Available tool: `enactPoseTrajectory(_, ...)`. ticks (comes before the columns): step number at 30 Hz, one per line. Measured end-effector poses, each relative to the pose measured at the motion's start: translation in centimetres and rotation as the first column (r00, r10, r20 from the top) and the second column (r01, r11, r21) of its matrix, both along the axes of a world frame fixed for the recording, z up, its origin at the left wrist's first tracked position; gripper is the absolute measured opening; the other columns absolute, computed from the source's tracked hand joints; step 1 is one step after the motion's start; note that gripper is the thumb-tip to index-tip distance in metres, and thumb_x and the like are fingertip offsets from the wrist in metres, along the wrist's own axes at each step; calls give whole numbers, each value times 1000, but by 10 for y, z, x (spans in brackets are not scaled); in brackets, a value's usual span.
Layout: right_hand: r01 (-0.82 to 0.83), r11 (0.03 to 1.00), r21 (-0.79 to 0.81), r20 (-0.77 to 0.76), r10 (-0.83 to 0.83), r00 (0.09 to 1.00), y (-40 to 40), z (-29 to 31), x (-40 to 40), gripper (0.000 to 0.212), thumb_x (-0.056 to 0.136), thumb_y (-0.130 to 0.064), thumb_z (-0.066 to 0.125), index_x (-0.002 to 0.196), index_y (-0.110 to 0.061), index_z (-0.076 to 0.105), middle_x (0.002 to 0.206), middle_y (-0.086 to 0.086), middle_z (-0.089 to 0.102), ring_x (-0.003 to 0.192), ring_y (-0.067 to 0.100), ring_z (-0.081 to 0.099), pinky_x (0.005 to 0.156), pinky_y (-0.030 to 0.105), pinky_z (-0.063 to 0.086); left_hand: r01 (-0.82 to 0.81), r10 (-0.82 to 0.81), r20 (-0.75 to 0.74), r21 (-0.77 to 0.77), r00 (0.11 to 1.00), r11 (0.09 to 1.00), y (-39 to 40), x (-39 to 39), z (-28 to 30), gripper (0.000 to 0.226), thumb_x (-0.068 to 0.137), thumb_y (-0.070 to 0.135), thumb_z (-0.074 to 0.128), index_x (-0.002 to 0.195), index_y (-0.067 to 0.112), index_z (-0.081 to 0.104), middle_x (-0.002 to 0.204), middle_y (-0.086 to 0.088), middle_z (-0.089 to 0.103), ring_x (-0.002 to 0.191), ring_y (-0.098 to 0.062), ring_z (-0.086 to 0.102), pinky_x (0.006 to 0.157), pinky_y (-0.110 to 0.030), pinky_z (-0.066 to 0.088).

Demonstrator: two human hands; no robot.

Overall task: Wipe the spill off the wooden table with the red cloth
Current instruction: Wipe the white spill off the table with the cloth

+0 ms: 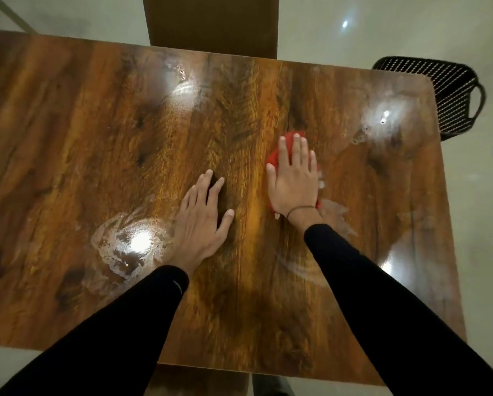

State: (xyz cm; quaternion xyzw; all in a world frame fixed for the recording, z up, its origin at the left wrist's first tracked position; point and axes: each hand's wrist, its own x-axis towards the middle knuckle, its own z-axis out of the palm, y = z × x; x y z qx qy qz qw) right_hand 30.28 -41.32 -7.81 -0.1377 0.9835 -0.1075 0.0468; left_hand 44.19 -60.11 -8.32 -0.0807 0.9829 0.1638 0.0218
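Note:
A glossy wooden table (68, 124) fills the view. My right hand (294, 178) lies flat on the red cloth (274, 160), pressing it to the table right of centre; only the cloth's edges show around my fingers and wrist. My left hand (202, 215) rests flat on the bare wood beside it, fingers spread, holding nothing. A whitish wet patch (131, 247) shines just left of my left wrist. More wet smears (339, 215) trail behind my right wrist, and droplets (379, 121) glisten at the far right. Another wet patch (182, 81) shows at the far middle.
A brown chair back (211, 21) stands beyond the table's far edge. A black mesh basket (451, 95) sits on the pale floor past the far right corner. The table's near edge runs under my sleeves.

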Motion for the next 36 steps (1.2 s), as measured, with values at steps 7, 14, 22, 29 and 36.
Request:
enactPoseTrajectory(7,240,971,14,-3,-240,971,44,-9,99,74,118,-51,24,180,-14,9,187,17,6,175,35,5,139,59,19,-8,8,-5,-1,1000,1000,-1,2,-3,71,110,52,39,173,21,25,183,-5,15,170,-25,15,138,-48,16)
enactPoseTrajectory(14,-209,978,15,7,209,978,12,-10,137,73,118,-51,27,181,-17,10,188,14,-3,175,31,-3,140,57,15,-5,5,-16,-23,1000,1000,-1,0,-2,70,110,48,38,173,22,26,183,-4,16,170,-24,15,137,-46,16)
enactPoseTrajectory(22,-90,996,-25,18,91,996,23,1,33,73,118,-50,28,180,-16,12,187,17,4,175,33,2,141,55,9,66,-67,-29,-38,997,997,-1,2,-1,72,108,51,42,173,23,28,184,-2,17,171,-24,14,138,-48,13)
enactPoseTrajectory(29,397,917,19,-10,-397,918,122,-5,50,72,117,-51,28,179,-16,16,186,20,13,174,37,10,139,59,17,62,-63,-37,-16,997,998,-1,1,-1,74,105,51,48,171,23,31,182,-2,20,169,-26,17,136,-53,16)
enactPoseTrajectory(36,292,956,30,39,-293,955,84,-11,180,76,117,-57,22,181,-19,4,188,13,-3,175,32,-1,140,56,12,57,-58,-41,-16,997,998,0,0,2,74,103,50,49,169,22,32,181,-4,23,168,-28,20,134,-55,19)
